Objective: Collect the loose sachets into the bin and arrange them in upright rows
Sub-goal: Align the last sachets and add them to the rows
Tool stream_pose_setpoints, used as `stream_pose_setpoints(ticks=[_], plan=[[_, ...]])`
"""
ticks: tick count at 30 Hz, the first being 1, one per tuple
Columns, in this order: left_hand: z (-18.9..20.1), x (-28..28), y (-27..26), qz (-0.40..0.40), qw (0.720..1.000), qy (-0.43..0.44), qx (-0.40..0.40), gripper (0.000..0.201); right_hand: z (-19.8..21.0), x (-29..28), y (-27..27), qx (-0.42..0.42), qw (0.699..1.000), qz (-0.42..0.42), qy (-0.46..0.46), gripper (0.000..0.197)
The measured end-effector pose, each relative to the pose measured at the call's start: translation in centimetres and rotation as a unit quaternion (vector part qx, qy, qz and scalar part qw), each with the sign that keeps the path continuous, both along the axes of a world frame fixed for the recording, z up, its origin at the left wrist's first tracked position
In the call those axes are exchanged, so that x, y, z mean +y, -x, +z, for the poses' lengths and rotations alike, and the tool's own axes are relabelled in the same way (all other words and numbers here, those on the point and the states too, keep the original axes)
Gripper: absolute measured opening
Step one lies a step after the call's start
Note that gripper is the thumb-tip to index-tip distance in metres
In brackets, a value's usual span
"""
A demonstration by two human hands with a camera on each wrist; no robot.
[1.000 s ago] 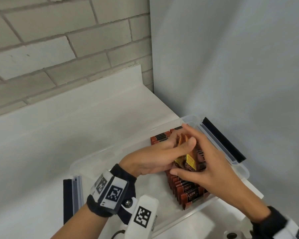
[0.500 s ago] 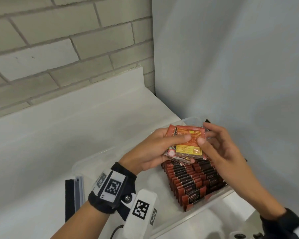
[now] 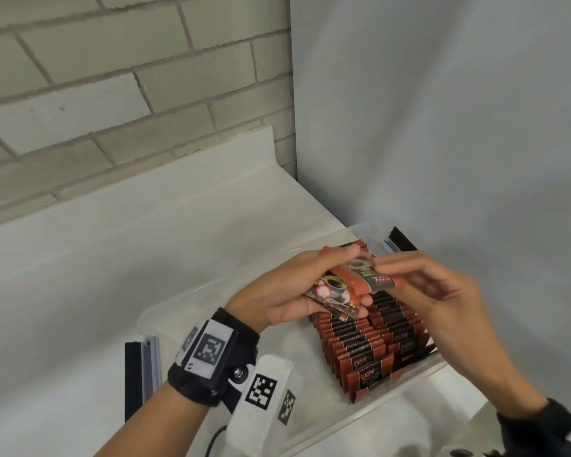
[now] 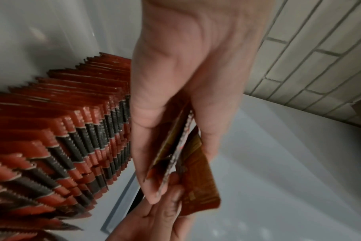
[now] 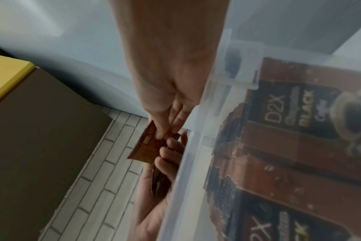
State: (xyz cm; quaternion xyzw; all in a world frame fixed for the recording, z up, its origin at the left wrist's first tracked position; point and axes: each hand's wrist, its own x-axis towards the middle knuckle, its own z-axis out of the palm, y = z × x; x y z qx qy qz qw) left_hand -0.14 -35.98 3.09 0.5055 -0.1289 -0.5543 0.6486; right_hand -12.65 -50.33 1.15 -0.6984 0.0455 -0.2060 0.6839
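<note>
A clear plastic bin [image 3: 360, 420] holds two upright rows of red-and-black sachets [image 3: 370, 344] along its right side. Above the rows, my left hand [image 3: 356, 275] grips a small stack of loose sachets [image 3: 333, 288], coffee-cup faces up. My right hand [image 3: 389, 275] pinches the right end of the top sachet [image 3: 381, 280]. In the left wrist view the stack [image 4: 173, 151] sits between thumb and fingers, and one sachet [image 4: 198, 187] sticks out beside the rows [image 4: 62, 138]. In the right wrist view my right hand pinches a sachet [image 5: 144, 146] beyond the bin wall [image 5: 196, 146].
The bin stands on a white counter [image 3: 145, 258] in a corner, with a brick wall behind and a grey wall [image 3: 442, 127] close on the right. Black latches [image 3: 402, 239] flank the bin. Its left half is bare. A brown box [image 5: 41, 130] shows in the right wrist view.
Both hands rose from the rows with a small stack of sachets. The stack was turned from yellow backs up to printed fronts up, and my right hand now pinches the top sachet's end.
</note>
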Motion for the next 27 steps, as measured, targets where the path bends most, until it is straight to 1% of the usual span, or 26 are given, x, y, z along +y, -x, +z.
stream_pose_setpoints(ticks=[3,6,8,11,13,14,16,19,21,22,25,27], plan=[[-0.3,0.0,-0.1,0.024,1.0,0.011,-0.006,0.032,-0.5,-0.3,-0.2,0.0,1.0,0.005,-0.001,0.018],[-0.6,0.0,-0.3,0.046,0.999,0.018,-0.018,0.035,-0.6,-0.2,-0.3,-0.001,1.0,0.016,0.007,0.02],[-0.7,-0.1,-0.4,0.069,0.997,0.022,-0.028,0.037,-0.6,-0.1,-0.3,0.008,1.0,0.008,-0.008,0.021],[-0.7,-0.1,-0.6,0.112,0.992,0.052,-0.015,0.028,-0.5,-0.3,-0.2,0.042,0.998,0.011,-0.054,0.036],[-0.9,-0.2,-0.7,0.138,0.988,0.073,-0.008,0.031,-0.3,-0.3,-0.2,0.066,0.995,0.021,-0.068,0.05],[-0.9,-0.2,-0.6,0.145,0.986,0.084,-0.009,0.035,-0.2,-0.3,-0.3,0.082,0.994,0.025,-0.073,0.054],[-1.1,-0.3,-0.5,0.149,0.983,0.104,-0.006,0.041,0.2,-0.1,-0.4,0.112,0.991,0.022,-0.072,0.049],[-1.1,-0.4,-0.4,0.151,0.981,0.123,0.0,0.042,0.2,0.0,-0.6,0.141,0.988,0.009,-0.068,0.025],[-1.0,-0.4,-0.4,0.155,0.98,0.126,-0.003,0.042,0.0,0.0,-0.7,0.14,0.987,0.003,-0.077,0.013],[-0.9,-0.5,-0.4,0.159,0.98,0.122,-0.006,0.041,0.0,0.0,-0.8,0.133,0.988,-0.005,-0.083,0.013],[-0.7,-0.5,-0.4,0.175,0.98,0.094,-0.011,0.042,0.3,-0.5,-0.6,0.104,0.987,-0.029,-0.118,0.023],[-0.6,-0.5,-0.5,0.19,0.979,0.072,-0.003,0.043,0.9,-1.2,0.0,0.102,0.99,-0.02,-0.099,0.024]])
